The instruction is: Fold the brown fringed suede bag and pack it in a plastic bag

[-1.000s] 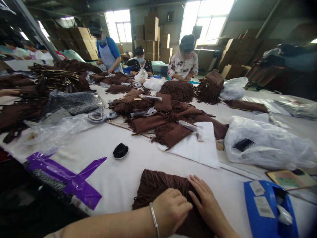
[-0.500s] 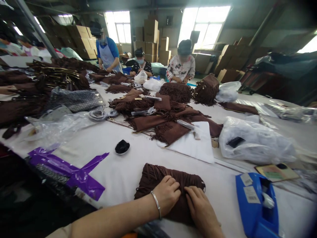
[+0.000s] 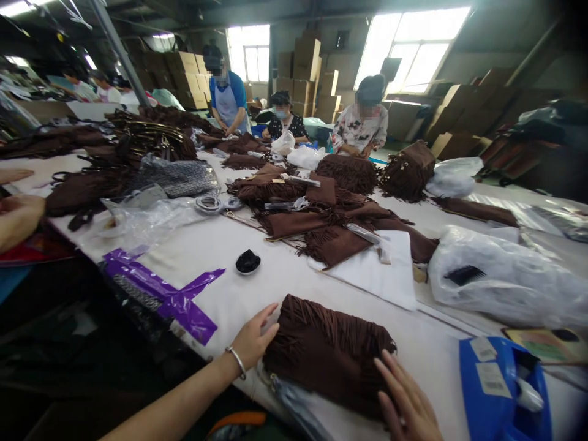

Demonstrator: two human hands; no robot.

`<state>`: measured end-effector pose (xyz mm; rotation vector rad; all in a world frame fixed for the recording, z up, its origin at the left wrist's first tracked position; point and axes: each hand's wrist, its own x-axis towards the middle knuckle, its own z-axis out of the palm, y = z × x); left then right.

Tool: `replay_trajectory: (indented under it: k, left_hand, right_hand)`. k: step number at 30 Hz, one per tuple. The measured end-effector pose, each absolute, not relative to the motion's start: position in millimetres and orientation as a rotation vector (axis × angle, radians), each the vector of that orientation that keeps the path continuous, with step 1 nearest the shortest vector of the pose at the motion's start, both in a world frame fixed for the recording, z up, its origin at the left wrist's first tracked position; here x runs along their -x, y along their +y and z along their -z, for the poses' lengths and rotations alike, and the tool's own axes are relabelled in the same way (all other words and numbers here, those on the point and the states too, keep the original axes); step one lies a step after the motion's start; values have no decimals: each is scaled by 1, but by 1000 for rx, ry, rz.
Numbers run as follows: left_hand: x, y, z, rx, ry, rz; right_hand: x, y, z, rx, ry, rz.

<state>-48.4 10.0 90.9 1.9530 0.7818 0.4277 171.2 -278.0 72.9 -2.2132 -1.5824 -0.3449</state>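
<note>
Fringed bag [image 3: 328, 355] on table [image 3: 220, 288], between hands; tape dispenser [image 3: 498, 389] right, comb [image 3: 463, 275] behind.

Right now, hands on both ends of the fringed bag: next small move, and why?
Probably slide both hands inward, smoothing the fringe flat. The left hand touches the left edge of the brown fringed bag and the right hand rests open at its lower right corner; neither grips it. The fringe strands lie uneven across the bag on the white table.
</note>
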Motion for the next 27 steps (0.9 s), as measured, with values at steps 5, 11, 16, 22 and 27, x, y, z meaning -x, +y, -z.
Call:
replay_trajectory:
  k: [5,11,16,22,27]
  left_hand:
    - [33,-2,-78,-1885,801,-408]
    - [4,-17,-81,-2023,789,-411]
    - [-12,-24,-81,-2049,698,-402]
    - [10,-16,-78,-2038,633,-450]
    - [63,-3,-82,-2151,690,-604]
  right_hand:
    - [-225,-240,-79,2195,-1015,-118]
    - [-232,-230,-50,2172,-1164,-132]
    - [-219,-275,-38,2196,-1296,150]
    - [-189,-288,-38,2225,-1320,212]
    - [-174,-293,-46,2224,-1356,157]
